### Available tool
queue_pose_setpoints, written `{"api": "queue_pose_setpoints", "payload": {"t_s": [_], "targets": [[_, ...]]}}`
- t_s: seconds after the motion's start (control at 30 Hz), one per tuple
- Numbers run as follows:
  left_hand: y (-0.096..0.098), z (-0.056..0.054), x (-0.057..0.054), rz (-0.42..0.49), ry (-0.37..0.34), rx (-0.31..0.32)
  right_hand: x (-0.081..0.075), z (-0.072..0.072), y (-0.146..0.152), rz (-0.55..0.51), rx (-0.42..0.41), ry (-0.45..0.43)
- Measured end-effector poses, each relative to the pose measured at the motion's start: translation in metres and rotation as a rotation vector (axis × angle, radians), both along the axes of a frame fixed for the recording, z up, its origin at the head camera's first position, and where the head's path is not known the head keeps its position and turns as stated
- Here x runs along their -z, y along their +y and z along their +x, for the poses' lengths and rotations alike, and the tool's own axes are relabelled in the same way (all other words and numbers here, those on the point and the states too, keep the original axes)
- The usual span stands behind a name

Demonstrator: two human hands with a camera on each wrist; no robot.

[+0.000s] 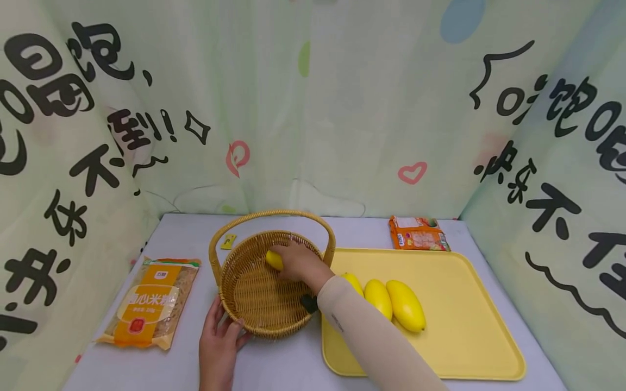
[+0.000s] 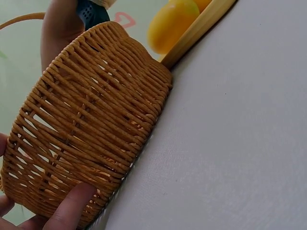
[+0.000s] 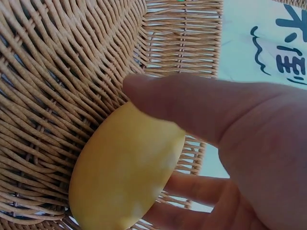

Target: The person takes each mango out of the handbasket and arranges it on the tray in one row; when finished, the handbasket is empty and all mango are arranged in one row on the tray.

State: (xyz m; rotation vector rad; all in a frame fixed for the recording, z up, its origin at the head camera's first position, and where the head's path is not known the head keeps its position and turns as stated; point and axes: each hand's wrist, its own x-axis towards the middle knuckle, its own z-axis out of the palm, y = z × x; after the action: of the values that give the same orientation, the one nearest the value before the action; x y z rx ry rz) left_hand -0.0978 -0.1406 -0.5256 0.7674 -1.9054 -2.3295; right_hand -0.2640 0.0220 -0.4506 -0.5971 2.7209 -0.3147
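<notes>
A round wicker basket (image 1: 264, 293) with a tall hoop handle stands on the table. Inside it, near the back wall, my right hand (image 1: 298, 260) holds a yellow mango (image 3: 124, 167). The right wrist view shows the thumb over the mango's upper side and fingers along its far side, with the fruit against the weave. My left hand (image 1: 220, 331) grips the basket's near left side, a digit pressed on the outer wall in the left wrist view. Several more mangoes (image 1: 406, 306) lie on a yellow tray (image 1: 469, 326) to the right, partly behind my right sleeve.
An orange-labelled bag (image 1: 149, 304) of dry food lies left of the basket. Behind the tray is an orange snack packet (image 1: 419, 233). A small yellow packet (image 1: 228, 241) sits behind the basket's left side. Printed curtains (image 1: 342, 108) enclose the table's back and sides.
</notes>
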Motion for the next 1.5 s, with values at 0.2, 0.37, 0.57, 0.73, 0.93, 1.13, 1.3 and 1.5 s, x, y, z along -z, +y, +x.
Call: {"api": "queue_pose_setpoints", "payload": {"t_s": [0.2, 0.37, 0.57, 0.73, 0.93, 1.13, 1.3, 1.5], "targets": [[0.001, 0.0, 0.001, 0.0, -0.004, 0.006, 0.003, 0.001, 0.001, 0.042, -0.036, 0.048], [0.002, 0.0, 0.001, -0.001, -0.007, 0.01, 0.004, 0.002, 0.002, 0.033, -0.012, 0.016], [0.003, 0.0, 0.001, -0.002, -0.012, 0.01, 0.004, 0.003, 0.004, 0.024, 0.02, -0.05], [0.003, 0.0, 0.0, -0.005, -0.016, 0.014, 0.001, 0.006, 0.007, 0.006, 0.017, -0.072], [0.003, 0.0, 0.0, -0.01, -0.019, 0.015, -0.003, 0.01, 0.007, -0.032, 0.044, -0.138], [0.002, 0.0, 0.001, -0.016, -0.025, 0.01, -0.008, 0.013, 0.007, -0.042, 0.05, -0.139], [0.001, -0.001, 0.0, -0.015, -0.03, 0.014, -0.013, 0.015, 0.013, -0.097, -0.027, -0.102], [0.0, 0.0, -0.002, 0.003, -0.038, 0.017, -0.02, 0.021, 0.024, -0.226, -0.09, -0.066]]}}
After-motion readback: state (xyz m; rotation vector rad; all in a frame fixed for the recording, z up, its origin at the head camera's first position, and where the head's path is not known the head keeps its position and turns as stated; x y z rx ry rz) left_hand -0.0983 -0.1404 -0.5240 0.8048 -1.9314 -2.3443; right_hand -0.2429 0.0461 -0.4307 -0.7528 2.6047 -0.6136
